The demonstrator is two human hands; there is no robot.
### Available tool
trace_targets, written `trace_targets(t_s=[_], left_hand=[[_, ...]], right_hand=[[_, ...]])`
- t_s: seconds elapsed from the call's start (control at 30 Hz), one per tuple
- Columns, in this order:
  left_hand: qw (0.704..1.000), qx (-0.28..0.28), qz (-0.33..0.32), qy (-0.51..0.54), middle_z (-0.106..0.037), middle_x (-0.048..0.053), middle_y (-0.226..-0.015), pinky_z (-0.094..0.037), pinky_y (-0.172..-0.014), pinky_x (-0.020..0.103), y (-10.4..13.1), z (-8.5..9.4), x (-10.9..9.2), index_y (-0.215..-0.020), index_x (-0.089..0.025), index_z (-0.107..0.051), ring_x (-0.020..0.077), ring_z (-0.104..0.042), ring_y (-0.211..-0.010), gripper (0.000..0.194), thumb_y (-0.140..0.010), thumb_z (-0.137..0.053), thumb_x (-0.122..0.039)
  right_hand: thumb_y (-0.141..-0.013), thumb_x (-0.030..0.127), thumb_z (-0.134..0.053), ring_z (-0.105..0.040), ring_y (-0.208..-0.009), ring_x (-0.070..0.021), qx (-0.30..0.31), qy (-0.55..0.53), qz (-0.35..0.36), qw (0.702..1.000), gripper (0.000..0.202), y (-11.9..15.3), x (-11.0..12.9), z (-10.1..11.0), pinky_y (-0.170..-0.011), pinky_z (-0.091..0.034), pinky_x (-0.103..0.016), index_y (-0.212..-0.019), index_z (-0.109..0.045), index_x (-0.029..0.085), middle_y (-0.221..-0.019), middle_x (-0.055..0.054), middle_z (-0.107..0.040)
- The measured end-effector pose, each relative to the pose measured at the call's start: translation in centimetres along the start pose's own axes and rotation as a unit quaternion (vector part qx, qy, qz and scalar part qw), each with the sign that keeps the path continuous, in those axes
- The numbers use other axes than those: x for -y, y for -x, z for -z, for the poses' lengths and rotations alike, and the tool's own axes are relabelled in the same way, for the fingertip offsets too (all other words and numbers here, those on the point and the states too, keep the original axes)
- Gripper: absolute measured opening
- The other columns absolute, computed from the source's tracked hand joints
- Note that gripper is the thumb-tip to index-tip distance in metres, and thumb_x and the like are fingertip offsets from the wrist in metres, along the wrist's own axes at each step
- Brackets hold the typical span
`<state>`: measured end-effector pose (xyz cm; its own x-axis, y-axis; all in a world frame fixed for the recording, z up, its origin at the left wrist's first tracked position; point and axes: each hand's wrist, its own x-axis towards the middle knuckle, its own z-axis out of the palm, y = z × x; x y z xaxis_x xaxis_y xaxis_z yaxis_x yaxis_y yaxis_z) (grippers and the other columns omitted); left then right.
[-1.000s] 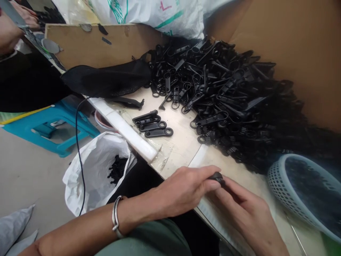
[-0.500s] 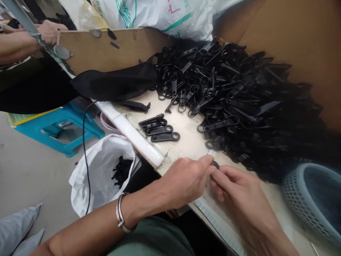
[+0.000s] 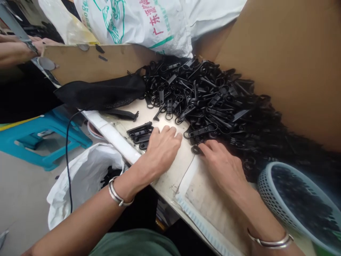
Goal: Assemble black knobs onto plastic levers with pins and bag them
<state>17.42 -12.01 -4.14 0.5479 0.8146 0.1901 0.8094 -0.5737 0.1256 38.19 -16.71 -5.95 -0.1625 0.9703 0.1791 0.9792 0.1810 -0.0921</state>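
My left hand lies over the near end of a small row of black plastic arms on the pale tabletop. Its fingers are bent downward, and what is under them is hidden. At the near edge of a large heap of black parts, the fingers of my right hand close on a black part with a ring end. The two hands are apart, with pale tabletop between them.
A light blue basket of small black pieces stands at the right. A white bag hangs below the table's left edge. Black cloth lies beyond the row. At upper left are another person's hands and a blue stool.
My hands have separated: the left moved left to the row, the right forward to the heap's edge. The dark piece between them is no longer visible. The view has shifted.
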Motion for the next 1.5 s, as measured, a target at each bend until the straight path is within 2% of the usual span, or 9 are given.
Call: trace_targets(t_s=[0.17, 0.33, 0.47, 0.6, 0.7, 0.83, 0.9, 1.23, 1.5], left_hand=[[0.998, -0.016, -0.052, 0.033, -0.067, 0.007, -0.103, -0.042, -0.086, 0.037, -4.8, 0.0, -2.8, -0.100, -0.016, -0.063, 0.0234, -0.059, -0.104, 0.017, -0.100, -0.047, -0.013], [0.996, -0.011, -0.046, 0.073, -0.069, 0.012, -0.109, -0.042, -0.095, 0.041, -8.1, -1.6, -4.3, -0.116, -0.010, -0.058, 0.0247, -0.060, -0.108, 0.029, -0.092, -0.045, 0.000], [0.988, -0.029, -0.037, 0.149, -0.066, 0.016, -0.113, -0.041, -0.099, 0.046, -6.9, -0.5, -4.0, -0.109, -0.009, -0.062, 0.0278, -0.059, -0.112, 0.030, -0.094, -0.037, -0.001], [0.960, -0.012, -0.033, 0.276, -0.067, 0.013, -0.108, -0.048, -0.087, 0.038, -2.5, 0.5, -4.4, -0.114, -0.012, -0.062, 0.0227, -0.064, -0.097, 0.029, -0.103, -0.037, -0.018], [0.873, 0.111, -0.025, 0.474, -0.072, 0.007, -0.098, -0.050, -0.070, 0.024, 1.1, -0.5, -5.9, -0.125, -0.014, -0.062, 0.0153, -0.068, -0.086, 0.034, -0.102, -0.038, -0.021], [0.595, 0.194, 0.073, 0.777, -0.067, 0.013, -0.128, -0.048, -0.070, 0.021, 3.8, -2.4, -7.9, -0.131, -0.014, -0.063, 0.0207, -0.066, -0.109, 0.041, -0.091, -0.053, -0.016], [0.563, 0.192, 0.077, 0.800, -0.066, 0.012, -0.128, -0.048, -0.069, 0.022, 4.3, -2.8, -8.3, -0.129, -0.015, -0.067, 0.0213, -0.063, -0.110, 0.042, -0.089, -0.055, -0.015], [0.573, 0.182, 0.048, 0.798, -0.066, 0.010, -0.123, -0.050, -0.073, 0.023, 5.1, -2.6, -8.3, -0.128, -0.015, -0.065, 0.0189, -0.061, -0.105, 0.039, -0.090, -0.055, -0.016], [0.808, 0.128, 0.004, 0.575, -0.064, 0.003, -0.090, -0.048, -0.073, 0.027, 6.4, -2.3, -7.7, -0.125, -0.018, -0.058, 0.0157, -0.060, -0.078, 0.033, -0.095, -0.045, -0.018]], right_hand=[[-0.092, 0.022, -0.054, -0.061, -0.108, -0.0258, -0.052, -0.096, 0.002, 0.994, 0.016, 0.8, -0.8, 0.4, -0.062, -0.046, -0.032, -0.102, -0.067, 0.022, -0.118, -0.008, -0.066], [-0.090, 0.044, -0.063, -0.070, -0.105, -0.0225, -0.115, -0.284, -0.060, 0.950, 0.031, 4.3, -1.4, 1.4, -0.087, -0.062, -0.036, -0.110, -0.065, 0.021, -0.122, -0.008, -0.070], [-0.081, 0.050, -0.075, -0.074, -0.085, -0.0211, -0.129, -0.389, -0.139, 0.901, 0.036, 7.4, -1.0, 2.1, -0.076, -0.065, -0.031, -0.097, -0.068, 0.019, -0.097, -0.007, -0.076], [-0.080, 0.049, -0.077, -0.072, -0.068, -0.0193, -0.175, -0.427, -0.214, 0.861, 0.039, 9.2, -0.5, 2.1, -0.065, -0.065, -0.031, -0.100, -0.076, 0.017, -0.094, -0.009, -0.076], [-0.078, 0.047, -0.081, -0.072, -0.070, -0.0177, -0.238, -0.421, -0.250, 0.839, 0.040, 10.0, 0.1, 1.6, -0.068, -0.065, -0.030, -0.108, -0.077, 0.020, -0.103, -0.008, -0.076], [-0.083, 0.039, -0.080, -0.073, -0.086, -0.0175, -0.288, -0.324, -0.200, 0.879, 0.036, 10.3, 1.1, 0.4, -0.085, -0.063, -0.031, -0.116, -0.076, 0.026, -0.110, -0.004, -0.075], [-0.089, 0.033, -0.075, -0.072, -0.090, -0.0169, -0.292, -0.264, -0.132, 0.910, 0.030, 10.4, 1.5, 0.0, -0.092, -0.061, -0.034, -0.118, -0.075, 0.026, -0.113, -0.002, -0.074], [-0.092, 0.017, -0.070, -0.070, -0.103, -0.0173, -0.301, -0.120, 0.031, 0.946, 0.022, 9.8, 1.8, 0.3, -0.100, -0.055, -0.029, -0.113, -0.070, 0.011, -0.111, -0.008, -0.073], [-0.095, 0.018, -0.066, -0.073, -0.094, -0.0209, -0.294, -0.059, 0.045, 0.953, 0.021, 9.7, 3.1, 0.6, -0.092, -0.060, -0.034, -0.116, -0.070, 0.017, -0.106, -0.007, -0.075]])
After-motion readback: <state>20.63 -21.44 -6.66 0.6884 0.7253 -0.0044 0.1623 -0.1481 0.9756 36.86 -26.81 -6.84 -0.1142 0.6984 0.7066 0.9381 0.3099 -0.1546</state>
